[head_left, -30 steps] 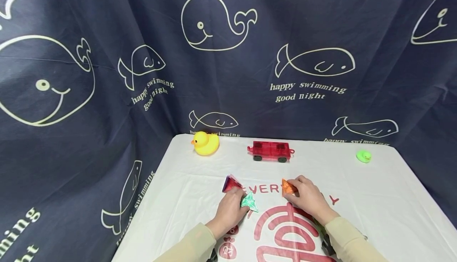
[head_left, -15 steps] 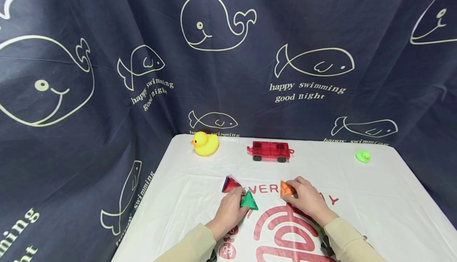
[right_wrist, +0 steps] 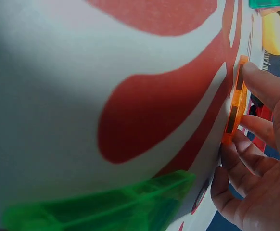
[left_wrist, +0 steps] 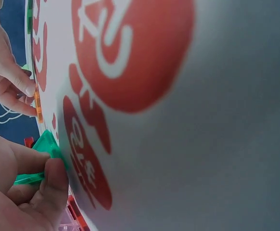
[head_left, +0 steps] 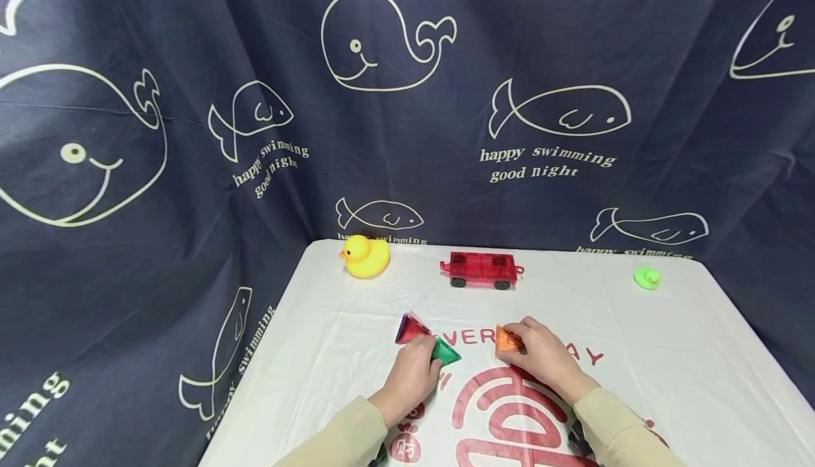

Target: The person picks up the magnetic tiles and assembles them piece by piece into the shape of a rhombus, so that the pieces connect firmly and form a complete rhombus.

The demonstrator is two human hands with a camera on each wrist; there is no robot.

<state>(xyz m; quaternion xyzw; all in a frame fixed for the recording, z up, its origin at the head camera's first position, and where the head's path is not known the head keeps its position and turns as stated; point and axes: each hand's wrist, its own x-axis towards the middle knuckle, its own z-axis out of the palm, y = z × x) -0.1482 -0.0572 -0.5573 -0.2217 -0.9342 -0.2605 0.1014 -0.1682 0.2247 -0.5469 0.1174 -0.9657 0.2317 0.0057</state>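
My left hand [head_left: 410,375] pinches a green translucent triangular magnetic tile [head_left: 446,352] between thumb and fingers. In the left wrist view, the green tile [left_wrist: 47,144] stands tilted by the cloth, partly behind the fingertips. Just beyond that hand lies a red and purple triangular piece [head_left: 410,328]. To the right, my right hand [head_left: 540,350] holds an orange triangular magnetic tile [head_left: 506,342] by its edges, close to the cloth. Dark strips show along the side of the orange tile [right_wrist: 236,103] in the right wrist view. A gap separates the orange and green tiles.
A red wheeled toy wagon [head_left: 482,269] stands at the back of the white printed tablecloth [head_left: 337,311]. On its left sits a yellow duck [head_left: 366,257], and far right a small green duck [head_left: 647,279]. Another green tile [right_wrist: 106,207] lies near the right wrist.
The green tile has turned in my left fingers, its tip swinging from upward to rightward. My right hand has shifted slightly left and nearer with the orange tile.
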